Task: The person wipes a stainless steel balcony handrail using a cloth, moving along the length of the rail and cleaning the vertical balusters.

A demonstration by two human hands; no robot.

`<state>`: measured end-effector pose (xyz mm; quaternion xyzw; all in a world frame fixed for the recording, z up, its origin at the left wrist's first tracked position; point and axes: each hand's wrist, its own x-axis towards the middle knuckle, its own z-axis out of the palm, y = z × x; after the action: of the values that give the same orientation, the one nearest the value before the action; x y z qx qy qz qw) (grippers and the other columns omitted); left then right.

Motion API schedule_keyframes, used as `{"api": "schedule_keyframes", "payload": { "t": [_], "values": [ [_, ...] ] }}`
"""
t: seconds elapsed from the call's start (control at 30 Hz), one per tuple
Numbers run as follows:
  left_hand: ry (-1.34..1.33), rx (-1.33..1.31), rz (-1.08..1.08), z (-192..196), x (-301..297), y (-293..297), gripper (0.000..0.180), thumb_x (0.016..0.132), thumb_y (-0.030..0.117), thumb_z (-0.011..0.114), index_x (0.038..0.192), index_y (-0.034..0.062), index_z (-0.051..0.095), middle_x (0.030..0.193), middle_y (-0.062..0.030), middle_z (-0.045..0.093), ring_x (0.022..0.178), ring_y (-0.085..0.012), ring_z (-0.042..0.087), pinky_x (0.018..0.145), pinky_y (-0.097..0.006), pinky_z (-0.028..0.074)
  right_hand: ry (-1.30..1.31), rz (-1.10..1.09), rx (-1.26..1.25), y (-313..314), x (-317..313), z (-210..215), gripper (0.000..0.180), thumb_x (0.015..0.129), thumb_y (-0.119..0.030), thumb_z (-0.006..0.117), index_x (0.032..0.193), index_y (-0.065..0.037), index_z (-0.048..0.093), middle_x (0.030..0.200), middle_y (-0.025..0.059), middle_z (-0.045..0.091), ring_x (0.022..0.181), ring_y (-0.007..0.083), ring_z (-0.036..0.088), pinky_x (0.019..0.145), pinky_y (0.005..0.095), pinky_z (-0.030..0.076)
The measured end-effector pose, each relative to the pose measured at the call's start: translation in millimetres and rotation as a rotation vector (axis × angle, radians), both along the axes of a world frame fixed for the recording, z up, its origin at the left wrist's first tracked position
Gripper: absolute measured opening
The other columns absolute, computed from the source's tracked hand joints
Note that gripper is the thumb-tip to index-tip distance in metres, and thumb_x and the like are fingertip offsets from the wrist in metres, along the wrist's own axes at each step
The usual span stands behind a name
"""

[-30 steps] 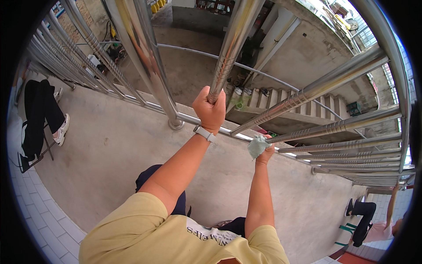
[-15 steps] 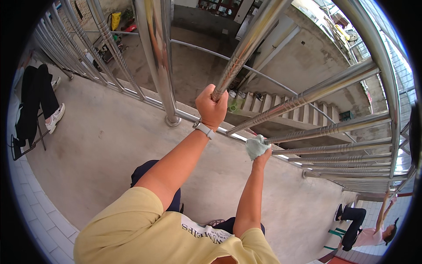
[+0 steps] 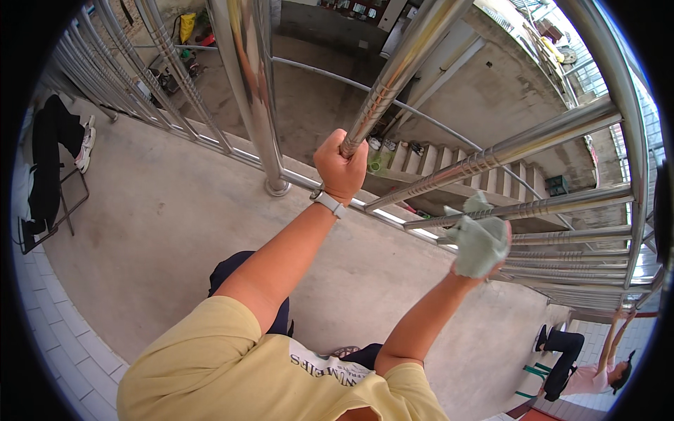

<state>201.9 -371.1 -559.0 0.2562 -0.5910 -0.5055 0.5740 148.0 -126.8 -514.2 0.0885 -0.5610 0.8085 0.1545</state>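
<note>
My left hand [image 3: 340, 168], with a pale watch at the wrist, is wrapped round the lower part of a shiny metal railing bar [image 3: 386, 78]. To its right, my right hand [image 3: 497, 266] holds a pale green cloth [image 3: 480, 245] against another ringed metal bar [image 3: 554, 205] of the railing. The cloth is folded over that bar, with a loose end flapping up on its far side. It covers most of my right fingers and is somewhat blurred.
A thick railing post [image 3: 247, 91] stands left of my left hand. Beyond the railing, concrete steps [image 3: 449, 160] lead down to a lower yard. One person sits on a folding stool [image 3: 67, 203] at far left; another person [image 3: 586, 375] reaches up to the railing at lower right.
My right hand and the cloth have moved right and outward, from the bars' lower ends to farther along a bar. The left hand keeps its grip. The seated person's legs have shifted.
</note>
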Motion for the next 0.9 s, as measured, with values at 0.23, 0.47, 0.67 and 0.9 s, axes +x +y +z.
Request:
{"api": "schedule_keyframes", "payload": {
  "t": [0.23, 0.47, 0.67, 0.9],
  "values": [
    [-0.01, -0.016, 0.021, 6.3, 1.7, -0.8, 0.031, 0.075, 0.01, 0.065, 0.061, 0.0037, 0.038, 0.051, -0.008, 0.038, 0.046, -0.0179, 0.035, 0.045, -0.031, 0.033, 0.343, -0.177, 0.299, -16.3, 8.0, 21.3, 0.049, 0.086, -0.011, 0.058, 0.131, -0.003, 0.042, 0.124, 0.0118, 0.052, 0.107, 0.0226, 0.055, 0.094, 0.0335, 0.048],
    [0.009, 0.012, -0.017, 3.3, 1.7, -0.1, 0.031, 0.08, 0.01, 0.064, 0.061, 0.0035, 0.041, 0.05, -0.0042, 0.039, 0.047, -0.0126, 0.033, 0.045, -0.029, 0.031, -0.363, 0.274, -0.482, -46.2, -15.7, -57.9, 0.03, 0.094, -0.034, 0.042, 0.092, -0.008, 0.055, 0.084, 0.0012, 0.057, 0.077, 0.0171, 0.056, 0.077, 0.0328, 0.048],
    [0.036, -0.001, -0.025, 4.7, 6.1, -2.5, 0.033, 0.087, 0.01, 0.062, 0.061, 0.0079, 0.041, 0.056, 0.0081, 0.039, 0.053, -0.0028, 0.032, 0.048, -0.023, 0.028, -0.476, 0.156, -0.484, -51.9, -14.4, -113.9, 0.029, 0.095, -0.034, 0.041, 0.083, -0.011, 0.053, 0.075, -0.0017, 0.048, 0.07, 0.0143, 0.05, 0.069, 0.0302, 0.044],
    [0.082, 0.037, -0.026, -2.2, -4.7, 0.1, 0.033, 0.087, 0.011, 0.062, 0.059, 0.0078, 0.045, 0.053, 0.0044, 0.045, 0.045, -0.0029, 0.036, 0.042, -0.022, 0.028, -0.487, 0.151, -0.101, -27.0, -17.5, -210.5, 0.028, 0.094, -0.029, 0.04, 0.09, -0.006, 0.055, 0.082, 0.0011, 0.053, 0.075, 0.0138, 0.052, 0.072, 0.0294, 0.044]
  ]
}}
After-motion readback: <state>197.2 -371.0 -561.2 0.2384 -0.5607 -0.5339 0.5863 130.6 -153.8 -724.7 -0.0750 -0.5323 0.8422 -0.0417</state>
